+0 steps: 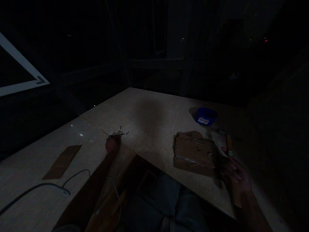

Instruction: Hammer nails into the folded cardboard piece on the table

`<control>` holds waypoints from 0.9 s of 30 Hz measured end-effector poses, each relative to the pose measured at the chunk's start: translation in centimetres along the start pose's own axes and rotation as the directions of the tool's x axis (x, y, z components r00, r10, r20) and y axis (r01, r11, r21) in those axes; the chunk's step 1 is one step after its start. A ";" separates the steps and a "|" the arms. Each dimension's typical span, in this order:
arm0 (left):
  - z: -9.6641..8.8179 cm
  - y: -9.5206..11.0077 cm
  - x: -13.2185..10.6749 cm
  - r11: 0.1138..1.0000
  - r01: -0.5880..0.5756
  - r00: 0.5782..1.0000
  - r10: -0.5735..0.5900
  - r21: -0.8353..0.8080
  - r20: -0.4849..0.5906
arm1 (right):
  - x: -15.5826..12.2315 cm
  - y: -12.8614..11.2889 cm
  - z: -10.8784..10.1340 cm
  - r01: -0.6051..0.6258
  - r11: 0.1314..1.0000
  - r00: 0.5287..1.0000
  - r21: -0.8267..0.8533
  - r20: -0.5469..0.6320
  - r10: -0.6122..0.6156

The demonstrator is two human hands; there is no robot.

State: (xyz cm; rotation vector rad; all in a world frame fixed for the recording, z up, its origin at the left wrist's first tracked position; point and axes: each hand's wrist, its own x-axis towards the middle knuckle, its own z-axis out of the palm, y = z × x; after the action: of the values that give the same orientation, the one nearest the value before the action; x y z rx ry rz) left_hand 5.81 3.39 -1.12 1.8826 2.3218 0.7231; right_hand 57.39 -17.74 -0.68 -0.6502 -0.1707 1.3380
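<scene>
On the pale tabletop, my left hand [113, 144] is closed beside a small pile of dark nails or screws [123, 133]. Its fingertips touch or nearly touch the pile, and what they pinch is too dark to see. Over on the right, my right hand [235, 170] is wrapped around the wooden handle of a hammer [229, 141], whose metal head points away from me. Between the hands, nearer the right one, lies a block of layered corrugated cardboard [194, 153] with a torn top and small dark marks.
A blue plastic tub [206, 116] with a white label stands behind the cardboard block. At the left are a flat cardboard strip [62, 161] and a cable [48, 185]. The table's near edge [164, 175] runs diagonally above my lap. The surroundings are very dark.
</scene>
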 end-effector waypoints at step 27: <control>2.3 22.7 -11.4 0.057 0.672 0.649 0.436 -0.738 0.624 | 0.9 0.3 -1.5 -0.015 0.988 0.964 0.155 0.265 -0.027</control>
State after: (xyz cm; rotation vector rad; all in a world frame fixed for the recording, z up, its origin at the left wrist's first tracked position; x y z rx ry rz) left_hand 30.04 -3.41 3.07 0.7985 0.7407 0.8723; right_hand 58.12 -17.37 -2.29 -0.3361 -0.2821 1.4145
